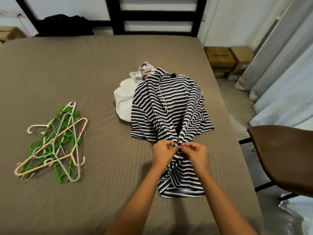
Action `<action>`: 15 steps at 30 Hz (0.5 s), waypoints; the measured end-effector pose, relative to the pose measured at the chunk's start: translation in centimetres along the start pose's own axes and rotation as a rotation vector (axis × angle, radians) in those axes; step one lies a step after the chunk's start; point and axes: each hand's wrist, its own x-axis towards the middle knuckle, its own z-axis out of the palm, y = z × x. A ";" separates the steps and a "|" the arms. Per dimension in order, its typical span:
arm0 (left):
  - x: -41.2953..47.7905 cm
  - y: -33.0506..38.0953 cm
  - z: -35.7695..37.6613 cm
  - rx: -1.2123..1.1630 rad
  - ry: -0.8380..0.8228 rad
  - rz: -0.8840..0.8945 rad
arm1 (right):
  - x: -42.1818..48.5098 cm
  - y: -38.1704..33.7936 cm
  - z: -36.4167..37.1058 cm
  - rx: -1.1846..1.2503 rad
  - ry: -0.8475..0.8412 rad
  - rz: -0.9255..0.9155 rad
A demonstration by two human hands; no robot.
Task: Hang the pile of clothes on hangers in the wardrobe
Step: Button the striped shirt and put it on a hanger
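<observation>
A black, white and purple striped shirt (171, 106) lies lengthwise on the bed, its front open above my hands. My left hand (163, 152) and my right hand (194, 152) meet at the shirt's front edges, each pinching the striped cloth where the two edges come together. Under the shirt's far end lie a white garment (122, 99) and a plaid one (144, 71). A heap of hangers (54, 143), green, peach, grey, white and wire, lies on the bed at the left, well apart from both hands.
The bed's taupe sheet (76, 73) fills most of the view. A dark garment (64, 25) lies by the black headboard (155, 16). A brown chair (286, 156) stands close on the right. Cardboard boxes (227, 61) and curtains (288, 73) line the right wall.
</observation>
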 end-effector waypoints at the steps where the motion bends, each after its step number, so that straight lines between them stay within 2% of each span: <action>1: 0.0 0.1 0.2 -0.023 -0.002 -0.025 | 0.0 0.0 0.2 0.012 0.027 0.007; 5: -0.2 0.6 0.9 -0.177 -0.003 -0.151 | -0.3 0.1 1.3 -0.110 0.135 -0.066; 9: 0.0 0.7 1.1 -0.271 -0.024 -0.156 | -1.1 0.7 2.3 -0.375 0.207 -0.204; 12: 0.3 0.8 1.4 -0.246 0.012 -0.163 | -1.3 0.9 2.7 -0.517 0.270 -0.313; 15: 0.5 0.5 1.7 -0.347 0.024 -0.225 | -1.3 0.6 2.7 -0.516 0.281 -0.406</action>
